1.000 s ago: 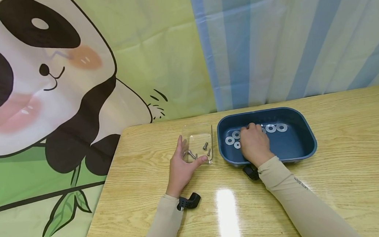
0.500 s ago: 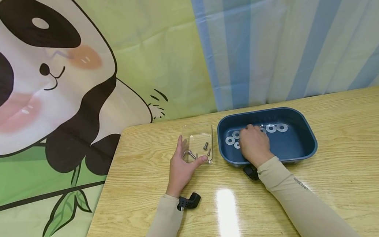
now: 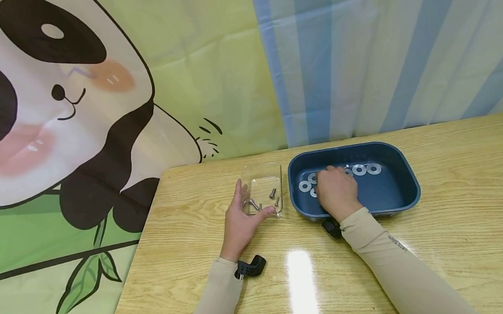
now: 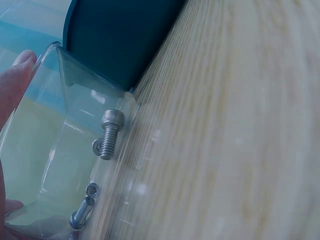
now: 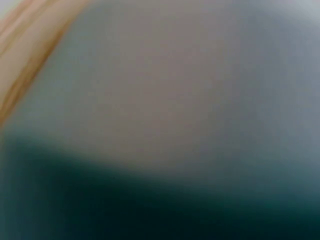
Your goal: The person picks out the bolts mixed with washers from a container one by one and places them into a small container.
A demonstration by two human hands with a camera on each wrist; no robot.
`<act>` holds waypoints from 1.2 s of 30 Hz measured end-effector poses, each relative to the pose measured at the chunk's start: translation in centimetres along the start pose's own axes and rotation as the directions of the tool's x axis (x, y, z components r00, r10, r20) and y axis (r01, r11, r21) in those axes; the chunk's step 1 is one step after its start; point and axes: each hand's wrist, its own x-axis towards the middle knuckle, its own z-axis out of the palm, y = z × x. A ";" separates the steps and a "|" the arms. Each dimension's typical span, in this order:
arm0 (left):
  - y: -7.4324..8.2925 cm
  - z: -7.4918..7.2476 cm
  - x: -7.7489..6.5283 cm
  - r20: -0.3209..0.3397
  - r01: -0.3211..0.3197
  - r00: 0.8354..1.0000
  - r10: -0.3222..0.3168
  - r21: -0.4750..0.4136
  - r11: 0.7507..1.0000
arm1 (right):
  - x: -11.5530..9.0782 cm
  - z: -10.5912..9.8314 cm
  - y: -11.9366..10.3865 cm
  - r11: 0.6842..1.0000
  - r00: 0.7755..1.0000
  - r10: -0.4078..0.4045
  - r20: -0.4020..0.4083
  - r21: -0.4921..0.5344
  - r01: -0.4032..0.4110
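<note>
My left hand (image 3: 241, 223) holds a clear plastic box (image 3: 261, 173), thumb on its near right corner and fingers along its left side. Several metal socket-head bolts (image 4: 111, 132) of different sizes lie loose in it, seen in the head and left wrist views. To the right stands a dark blue tub (image 3: 387, 191). My right hand (image 3: 337, 192) reaches down into it, knuckles up; its fingertips and anything between them are hidden. Flat metal washers (image 3: 304, 181) lie in the tub on both sides of that hand. The right wrist view is too blurred to read.
Both containers stand close together on a wooden table (image 3: 473, 200), near its back edge. A hanging cloth backdrop (image 3: 358, 57) with a panda print and stripes rises directly behind. Each wrist wears a black camera mount (image 3: 251, 266).
My right hand has shifted slightly left within the tub and now covers more of the washers there. The left hand and the clear box have stayed in place.
</note>
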 end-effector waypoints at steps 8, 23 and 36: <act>-0.1 0.0 0.0 0.000 0.003 1.000 -0.003 0.010 1.000 | 0.0 -0.1 0.1 1.000 1.000 -0.020 -0.014 -0.014 0.020; 0.1 0.0 -0.1 0.001 0.009 1.000 -0.009 0.004 1.000 | 0.1 -0.1 0.2 1.000 1.000 -0.002 0.010 0.018 0.001; 0.0 0.0 0.0 0.006 0.017 1.000 -0.017 -0.016 1.000 | 0.0 0.0 0.1 0.998 1.000 0.006 0.011 0.069 -0.007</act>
